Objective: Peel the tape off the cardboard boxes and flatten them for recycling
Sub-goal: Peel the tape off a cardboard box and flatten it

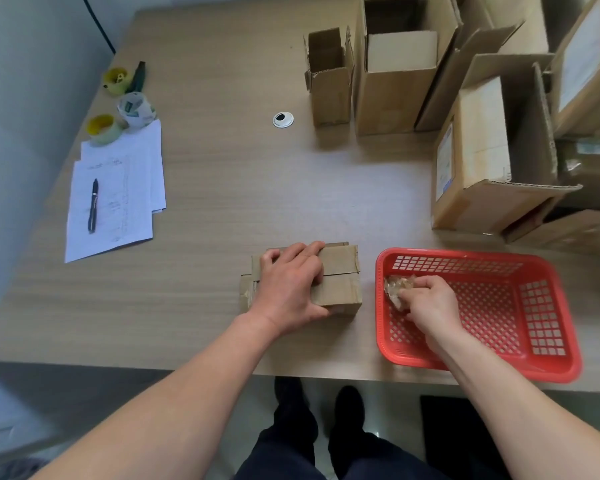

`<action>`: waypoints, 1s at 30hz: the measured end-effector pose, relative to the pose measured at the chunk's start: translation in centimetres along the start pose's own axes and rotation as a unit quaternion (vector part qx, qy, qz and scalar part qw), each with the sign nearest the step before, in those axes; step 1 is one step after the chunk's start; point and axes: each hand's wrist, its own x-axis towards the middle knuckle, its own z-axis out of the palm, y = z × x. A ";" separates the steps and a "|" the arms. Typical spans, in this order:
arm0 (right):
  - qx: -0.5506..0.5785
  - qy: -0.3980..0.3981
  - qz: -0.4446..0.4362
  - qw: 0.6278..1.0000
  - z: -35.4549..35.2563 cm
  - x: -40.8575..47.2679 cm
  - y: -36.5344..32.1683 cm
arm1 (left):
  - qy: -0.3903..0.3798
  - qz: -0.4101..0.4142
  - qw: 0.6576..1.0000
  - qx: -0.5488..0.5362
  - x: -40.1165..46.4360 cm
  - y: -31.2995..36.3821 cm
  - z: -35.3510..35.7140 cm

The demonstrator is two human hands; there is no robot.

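Observation:
A small closed cardboard box (340, 287) lies near the table's front edge, its flaps meeting in a seam across the top. My left hand (291, 285) lies over the box's left part, fingers across the top and thumb at its near side. Just to the right stands a red plastic basket (534, 341). Inside its left end my right hand (430, 303) holds a crumpled wad of clear brownish tape (394, 289) with curled fingers.
Several open cardboard boxes (395, 81) stand at the table's back right, one (482, 161) lying on its side. At the left lie white papers (118, 195) with a black pen (93, 206), tape rolls (101, 128) and a round cable grommet (283, 119).

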 end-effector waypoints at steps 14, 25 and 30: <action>-0.124 0.069 0.041 0.989 0.3 2.2 -0.5 | -0.004 -0.006 1.000 -0.009 -0.1 0.1 -0.1; 0.029 0.058 0.035 0.997 -1.1 1.6 -0.2 | -0.018 -0.017 1.000 0.017 0.0 0.2 -0.2; 0.124 0.111 0.013 0.986 -1.9 0.8 0.6 | -0.014 -0.017 1.000 0.018 -0.1 0.3 -0.1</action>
